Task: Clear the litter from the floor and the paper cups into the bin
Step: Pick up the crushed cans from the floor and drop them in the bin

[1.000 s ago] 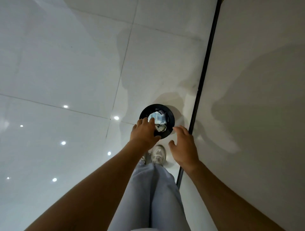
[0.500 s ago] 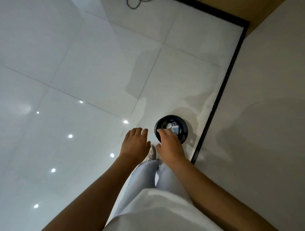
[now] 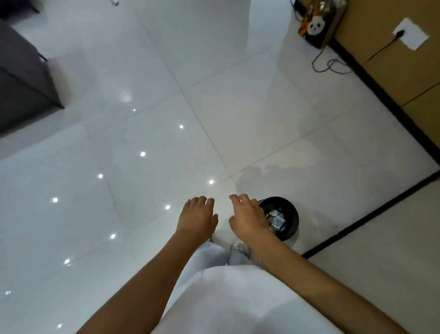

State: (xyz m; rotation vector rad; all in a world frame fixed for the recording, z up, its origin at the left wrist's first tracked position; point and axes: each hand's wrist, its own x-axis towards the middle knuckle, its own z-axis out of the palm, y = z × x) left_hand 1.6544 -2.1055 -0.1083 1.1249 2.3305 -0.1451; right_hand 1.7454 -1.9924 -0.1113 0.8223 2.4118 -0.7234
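A small round black bin (image 3: 291,214) stands on the glossy white tiled floor by my feet, close to a black skirting line. Crumpled paper litter (image 3: 277,220) lies inside it. My right hand (image 3: 248,218) hovers over the bin's left rim, palm down, fingers loosely spread and holding nothing. To its left, over bare tile, my left hand (image 3: 197,218) is also palm down, fingers apart and empty. Neither hand touches the bin.
A dark grey piece of furniture (image 3: 21,78) stands at the far left. A panda-printed bag (image 3: 320,22) sits at the top right by a tan wall (image 3: 392,57), with a grey cable (image 3: 331,64) looping on the floor from a white socket (image 3: 410,33). A small object (image 3: 115,2) lies at the top edge.
The view has swung up and left, showing more of the room. My left hand left the bin's rim and moved left; my right hand now hangs over the bin's left edge.
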